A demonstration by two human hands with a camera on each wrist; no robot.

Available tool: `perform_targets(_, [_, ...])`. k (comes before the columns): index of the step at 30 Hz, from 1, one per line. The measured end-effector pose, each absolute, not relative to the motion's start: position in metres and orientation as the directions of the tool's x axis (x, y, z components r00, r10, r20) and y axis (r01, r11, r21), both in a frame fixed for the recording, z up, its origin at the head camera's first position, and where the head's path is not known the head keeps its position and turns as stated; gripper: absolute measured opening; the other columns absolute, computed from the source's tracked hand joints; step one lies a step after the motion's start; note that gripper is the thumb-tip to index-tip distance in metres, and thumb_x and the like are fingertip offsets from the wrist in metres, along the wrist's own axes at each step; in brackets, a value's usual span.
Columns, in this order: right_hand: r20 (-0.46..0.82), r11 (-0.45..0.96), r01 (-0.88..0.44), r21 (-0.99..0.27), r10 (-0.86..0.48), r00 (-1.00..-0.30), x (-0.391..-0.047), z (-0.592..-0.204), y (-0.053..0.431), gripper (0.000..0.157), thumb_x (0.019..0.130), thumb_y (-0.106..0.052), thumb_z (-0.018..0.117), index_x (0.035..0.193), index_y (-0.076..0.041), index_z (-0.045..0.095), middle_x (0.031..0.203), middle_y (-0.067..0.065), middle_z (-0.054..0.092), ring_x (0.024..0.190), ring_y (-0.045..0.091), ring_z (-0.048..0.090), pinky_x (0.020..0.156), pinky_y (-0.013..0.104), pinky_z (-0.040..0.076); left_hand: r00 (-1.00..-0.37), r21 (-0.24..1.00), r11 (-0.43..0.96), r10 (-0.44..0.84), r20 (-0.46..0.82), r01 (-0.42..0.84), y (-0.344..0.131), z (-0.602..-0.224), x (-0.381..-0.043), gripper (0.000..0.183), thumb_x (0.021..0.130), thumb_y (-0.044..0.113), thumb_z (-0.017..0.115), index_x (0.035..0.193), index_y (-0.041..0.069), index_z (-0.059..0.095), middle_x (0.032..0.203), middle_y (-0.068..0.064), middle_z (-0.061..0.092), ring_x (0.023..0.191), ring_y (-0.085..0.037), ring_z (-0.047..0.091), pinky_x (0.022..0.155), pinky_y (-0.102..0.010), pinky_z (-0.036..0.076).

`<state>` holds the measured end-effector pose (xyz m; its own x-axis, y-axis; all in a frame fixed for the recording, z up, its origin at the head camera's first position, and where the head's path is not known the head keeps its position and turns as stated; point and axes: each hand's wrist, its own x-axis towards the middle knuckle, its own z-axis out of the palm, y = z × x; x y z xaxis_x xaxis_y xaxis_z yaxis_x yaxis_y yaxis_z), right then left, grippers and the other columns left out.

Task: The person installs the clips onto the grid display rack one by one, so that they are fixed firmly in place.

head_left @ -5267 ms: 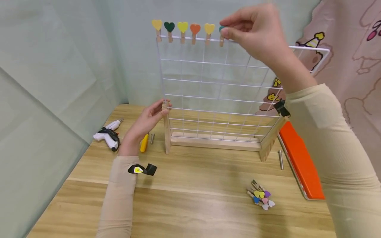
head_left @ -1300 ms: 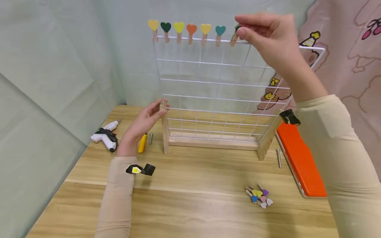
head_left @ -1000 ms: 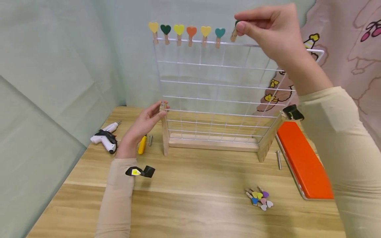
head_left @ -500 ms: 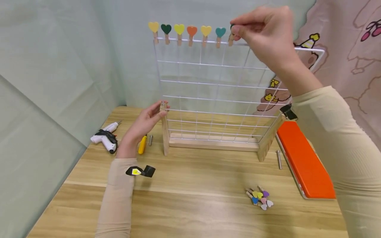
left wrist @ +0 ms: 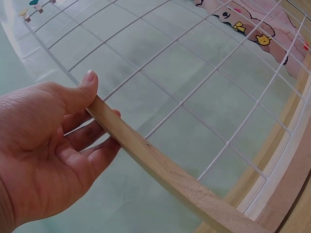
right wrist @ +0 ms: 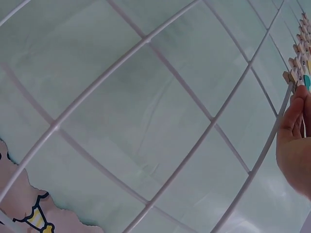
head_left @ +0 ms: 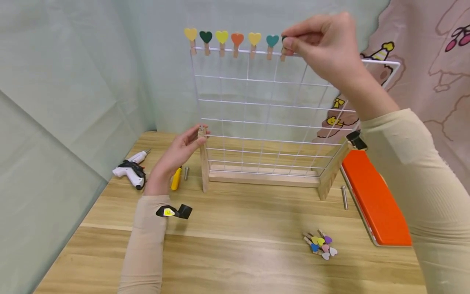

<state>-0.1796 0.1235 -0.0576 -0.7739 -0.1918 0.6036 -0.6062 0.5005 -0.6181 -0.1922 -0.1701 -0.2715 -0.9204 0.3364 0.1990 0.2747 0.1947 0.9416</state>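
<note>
1. At the top rail (head_left: 260, 52) of the white wire grid (head_left: 247, 79), just beside the teal-heart clip (head_left: 272, 40), the right hand (head_left: 327, 49) pinches a wooden clip (head_left: 283, 58); whether it grips the wire fully, I cannot tell.
2. Lower down, at the grid's left end, the left hand (head_left: 183, 147) holds the upper end of a wooden upright (head_left: 204, 169), well apart from the right.
3. Such a clip should be light and stiff, with a springy bite; squeezing both legs at the heart end looks the best hold. Thin wires may sway under a push, so bracing the upright seems sensible.
4. Only the head view shows the loose clips (head_left: 320, 241) on the bench (head_left: 238, 245). The left wrist view reveals fingers (left wrist: 85, 137) behind the upright; the right wrist view shows the clip row almost edge-on.
</note>
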Motion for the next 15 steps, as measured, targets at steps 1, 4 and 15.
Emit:
perform_targets(1, [0.590, 0.490, -0.598, -0.634, -0.194, -0.784, -0.1794, -0.0573, 0.1239, 0.025, 0.073, -0.018, 0.066, 0.093, -0.002, 0.067, 0.082, 0.001, 0.066, 0.073, 0.008, 0.063, 0.069, 0.015, 0.047, -0.920, 0.941, 0.194, 0.337, 0.200, 0.276, -0.1694, -0.2700, -0.1909, 0.050, 0.089, 0.029, 0.047, 0.135, 0.016, 0.031, 0.133, -0.006, 0.040, 0.124, -0.014, 0.032, 0.102, -0.037, 0.025])
perform_targets(4, [0.570, 0.475, -0.587, -0.655, -0.200, -0.797, -0.1789, -0.0577, 0.1250, 0.028, 0.073, -0.019, 0.066, 0.096, -0.002, 0.066, 0.082, -0.001, 0.066, 0.074, 0.008, 0.062, 0.070, 0.014, 0.047, -0.921, 0.942, 0.196, 0.336, 0.197, 0.272, -0.1681, -0.2679, -0.1890, 0.050, 0.090, 0.028, 0.046, 0.135, 0.016, 0.030, 0.134, -0.007, 0.039, 0.124, -0.014, 0.032, 0.102, -0.037, 0.025])
perform_targets(15, [0.515, 0.565, -0.538, -0.626, -0.219, -0.829, -0.1799, -0.0554, 0.1294, 0.032, 0.074, -0.028, 0.064, 0.101, -0.010, 0.065, 0.081, -0.004, 0.066, 0.077, 0.007, 0.061, 0.074, 0.014, 0.046, -0.925, 0.945, 0.199, 0.333, 0.184, 0.260, -0.1690, -0.2677, -0.1879, 0.049, 0.090, 0.028, 0.046, 0.135, 0.016, 0.031, 0.134, -0.006, 0.039, 0.125, -0.014, 0.031, 0.102, -0.037, 0.025])
